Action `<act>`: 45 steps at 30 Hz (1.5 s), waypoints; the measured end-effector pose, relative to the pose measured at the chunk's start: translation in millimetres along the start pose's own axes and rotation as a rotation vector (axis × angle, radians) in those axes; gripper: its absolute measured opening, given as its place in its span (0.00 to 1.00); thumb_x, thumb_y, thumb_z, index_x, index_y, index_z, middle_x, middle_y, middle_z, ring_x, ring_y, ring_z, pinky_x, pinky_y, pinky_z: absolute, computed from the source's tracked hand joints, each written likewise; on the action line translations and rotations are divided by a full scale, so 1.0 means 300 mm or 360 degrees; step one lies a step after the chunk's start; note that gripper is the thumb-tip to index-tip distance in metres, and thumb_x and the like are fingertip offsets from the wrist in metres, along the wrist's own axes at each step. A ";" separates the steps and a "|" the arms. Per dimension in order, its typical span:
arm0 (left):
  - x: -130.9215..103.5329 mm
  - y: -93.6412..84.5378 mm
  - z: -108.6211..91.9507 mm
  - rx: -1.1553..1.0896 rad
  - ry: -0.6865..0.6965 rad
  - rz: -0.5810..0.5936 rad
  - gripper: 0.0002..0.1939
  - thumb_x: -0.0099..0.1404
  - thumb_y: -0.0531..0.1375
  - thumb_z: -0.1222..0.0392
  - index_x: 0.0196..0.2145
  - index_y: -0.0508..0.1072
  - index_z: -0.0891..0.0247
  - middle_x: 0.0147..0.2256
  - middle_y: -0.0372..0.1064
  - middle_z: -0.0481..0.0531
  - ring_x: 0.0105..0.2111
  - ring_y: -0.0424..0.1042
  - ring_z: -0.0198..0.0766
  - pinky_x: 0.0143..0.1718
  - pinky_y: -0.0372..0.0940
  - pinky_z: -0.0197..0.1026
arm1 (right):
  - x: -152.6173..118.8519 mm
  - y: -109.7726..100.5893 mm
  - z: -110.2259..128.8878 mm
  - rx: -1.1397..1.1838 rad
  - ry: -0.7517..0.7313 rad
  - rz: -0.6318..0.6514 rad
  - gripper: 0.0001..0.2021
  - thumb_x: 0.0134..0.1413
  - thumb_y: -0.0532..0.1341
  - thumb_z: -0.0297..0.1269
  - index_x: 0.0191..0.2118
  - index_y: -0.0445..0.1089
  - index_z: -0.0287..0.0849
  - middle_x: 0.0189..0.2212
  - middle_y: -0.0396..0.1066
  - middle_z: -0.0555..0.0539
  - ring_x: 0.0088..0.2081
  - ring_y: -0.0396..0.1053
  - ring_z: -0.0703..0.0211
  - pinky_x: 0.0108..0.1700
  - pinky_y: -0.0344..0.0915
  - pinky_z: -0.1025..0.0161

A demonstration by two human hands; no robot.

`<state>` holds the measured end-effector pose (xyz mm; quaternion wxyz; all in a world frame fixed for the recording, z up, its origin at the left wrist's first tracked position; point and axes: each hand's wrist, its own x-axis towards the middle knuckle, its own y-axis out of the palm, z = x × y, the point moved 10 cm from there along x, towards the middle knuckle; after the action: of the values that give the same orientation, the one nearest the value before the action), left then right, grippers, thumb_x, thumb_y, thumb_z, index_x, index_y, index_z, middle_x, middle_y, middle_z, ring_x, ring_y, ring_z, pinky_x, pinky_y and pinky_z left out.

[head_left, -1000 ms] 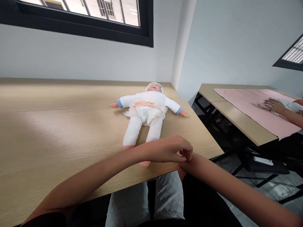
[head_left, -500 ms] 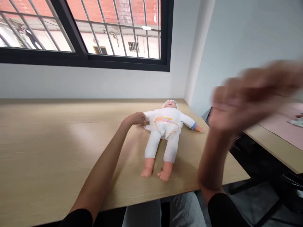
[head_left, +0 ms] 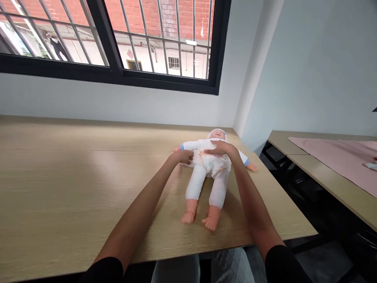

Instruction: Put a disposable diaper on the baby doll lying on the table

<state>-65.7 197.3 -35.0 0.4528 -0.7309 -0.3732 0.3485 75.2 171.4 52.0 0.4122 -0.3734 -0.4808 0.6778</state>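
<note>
A baby doll (head_left: 196,184) in a white suit and hat lies on its back on the wooden table, feet toward me. Around its hips is a white diaper (head_left: 218,167) with orange and yellow print on the front. My left hand (head_left: 185,156) is closed at the diaper's side edge, on the left of the doll's waist. Exactly what its fingertips pinch is partly hidden. My right hand (head_left: 220,147) lies across the doll's belly at the diaper's upper edge. Its fingers are stretched out and the thumb is apart.
The doll lies near the right end of the wooden table (head_left: 73,188). Behind stands a wall with a barred window (head_left: 165,43). Across a gap to the right is another table with a pink cloth (head_left: 332,153) on it.
My right hand has come down from the raised right side onto the doll's belly. The left hand stays at the diaper's side. The doll's arm on the left now shows more fully.
</note>
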 end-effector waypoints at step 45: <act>-0.208 -0.246 -0.028 -0.0948 0.0020 -0.0208 0.15 0.52 0.58 0.61 0.40 0.68 0.62 0.31 0.69 0.47 0.29 0.72 0.34 0.35 0.67 0.40 | 0.018 -0.021 0.145 -0.0125 -0.0058 -0.0754 0.16 0.51 0.55 0.28 0.47 0.68 0.36 0.46 0.71 0.38 0.50 0.64 0.46 0.55 0.55 0.54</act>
<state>-105.3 163.2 46.7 0.2423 -0.8080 -0.5025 0.1893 35.0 162.6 68.7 0.5361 -0.2538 -0.5883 0.5497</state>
